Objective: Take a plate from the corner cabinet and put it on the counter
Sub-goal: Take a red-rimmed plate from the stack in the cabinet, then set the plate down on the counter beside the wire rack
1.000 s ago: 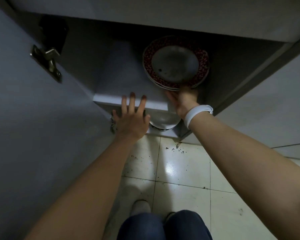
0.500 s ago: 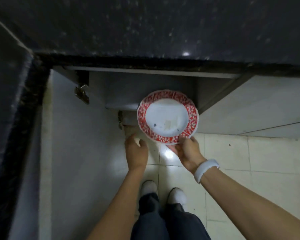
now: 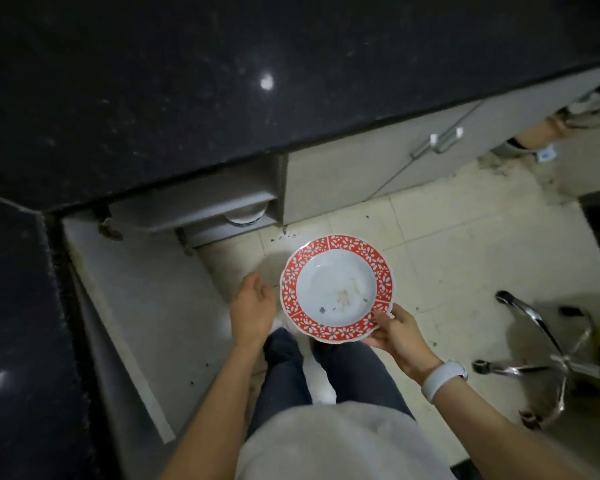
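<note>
While right hand point(image 3: 397, 332) pinches only the plate point(image 3: 336, 289) near rim and left hand point(image 3: 252, 311) hangs loosely spread, the plate may tip off or clip the counter point(image 3: 187, 98) edge.

A chrome chair base point(image 3: 548, 358) stands on the pale tiled floor point(image 3: 465, 244). Well beyond it, a closed cabinet door with a metal handle point(image 3: 442, 142) faces the floor. Farther still from the chair base, dark crumbs point(image 3: 284, 235) lie scattered on the tiles at the cabinet's foot.
</note>
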